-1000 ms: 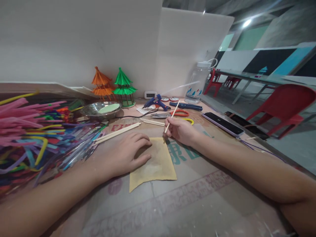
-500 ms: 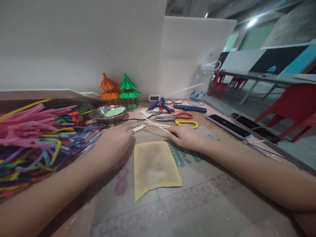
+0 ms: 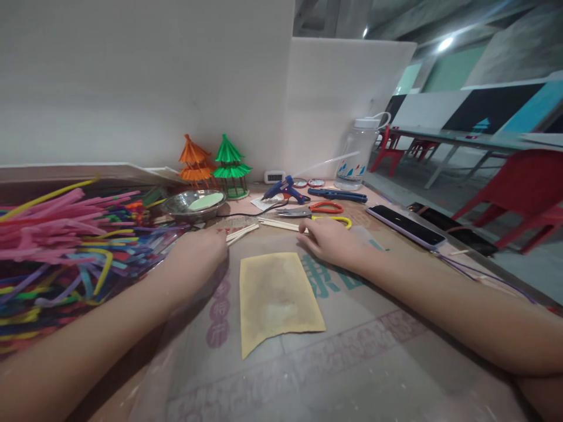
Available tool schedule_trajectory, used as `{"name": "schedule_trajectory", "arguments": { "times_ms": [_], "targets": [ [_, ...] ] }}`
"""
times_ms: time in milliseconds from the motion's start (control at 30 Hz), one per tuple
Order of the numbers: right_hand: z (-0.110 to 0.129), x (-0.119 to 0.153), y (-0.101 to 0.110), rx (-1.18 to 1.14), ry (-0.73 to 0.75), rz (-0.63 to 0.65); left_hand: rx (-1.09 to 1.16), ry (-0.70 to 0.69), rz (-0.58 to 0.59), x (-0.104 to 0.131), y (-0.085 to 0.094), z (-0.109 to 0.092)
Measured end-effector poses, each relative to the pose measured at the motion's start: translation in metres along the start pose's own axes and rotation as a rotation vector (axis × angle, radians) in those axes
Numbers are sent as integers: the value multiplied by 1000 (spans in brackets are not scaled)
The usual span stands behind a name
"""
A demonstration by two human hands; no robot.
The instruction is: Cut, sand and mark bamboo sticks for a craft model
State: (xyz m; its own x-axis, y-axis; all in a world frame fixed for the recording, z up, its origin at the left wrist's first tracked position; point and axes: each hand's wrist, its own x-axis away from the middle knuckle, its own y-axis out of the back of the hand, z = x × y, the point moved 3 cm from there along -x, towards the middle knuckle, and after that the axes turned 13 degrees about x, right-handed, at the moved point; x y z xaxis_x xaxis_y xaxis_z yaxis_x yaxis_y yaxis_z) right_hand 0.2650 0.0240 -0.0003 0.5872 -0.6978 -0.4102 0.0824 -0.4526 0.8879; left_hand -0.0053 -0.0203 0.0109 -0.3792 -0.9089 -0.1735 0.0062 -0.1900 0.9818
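Note:
Beyond the yellow paper (image 3: 279, 302), my left hand (image 3: 204, 243) is closed on one end of a small bundle of wooden sticks (image 3: 243, 232), whose other ends point right. My right hand (image 3: 325, 237) is closed, fingers bent, over the right end of a second group of sticks (image 3: 279, 224). The two groups nearly meet between the hands. Scissors (image 3: 314, 209) with red and yellow handles lie just behind my right hand. A blue glue gun (image 3: 285, 190) rests behind the sticks.
Pipe cleaners (image 3: 65, 246) are piled at the left. A metal bowl (image 3: 173, 204), orange (image 3: 193, 161) and green (image 3: 229, 164) pagoda models stand at the back. Farther right are blue pliers (image 3: 338, 194), a bottle (image 3: 354, 155) and a phone (image 3: 407, 225).
My left hand has moved slightly left with its sticks. The sticks that lay crossed by my right hand are now lined up together, and that hand has barely shifted.

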Motion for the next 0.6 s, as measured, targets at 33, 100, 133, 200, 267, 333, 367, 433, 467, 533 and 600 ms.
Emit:
{"name": "schedule_trajectory", "arguments": {
  "times_ms": [33,100,133,200,267,333,367,433,467,533,600],
  "targets": [
    [2,1,2,-25,48,-66,18,7,-13,1,3,-5],
    [8,5,8,-64,166,-235,80,20,-61,4,10,-19],
    [12,8,13,-68,235,-317,132,17,-81,5,13,-26],
    [24,14,22,-32,387,-439,290,9,-83,9,16,-41],
    [37,18,29,38,517,-478,499,-8,-52,12,15,-51],
    [46,20,33,92,576,-476,686,-37,-18,15,13,-57],
    [48,20,34,101,575,-471,737,-54,-3,16,11,-59],
    [48,19,33,74,540,-456,771,-87,16,17,9,-58],
    [46,18,31,27,497,-442,759,-103,14,17,8,-57],
    [38,15,27,-148,346,-382,694,-156,-32,15,7,-53],
    [27,11,21,-399,131,-289,633,-239,-102,11,5,-50]
  ]
}}
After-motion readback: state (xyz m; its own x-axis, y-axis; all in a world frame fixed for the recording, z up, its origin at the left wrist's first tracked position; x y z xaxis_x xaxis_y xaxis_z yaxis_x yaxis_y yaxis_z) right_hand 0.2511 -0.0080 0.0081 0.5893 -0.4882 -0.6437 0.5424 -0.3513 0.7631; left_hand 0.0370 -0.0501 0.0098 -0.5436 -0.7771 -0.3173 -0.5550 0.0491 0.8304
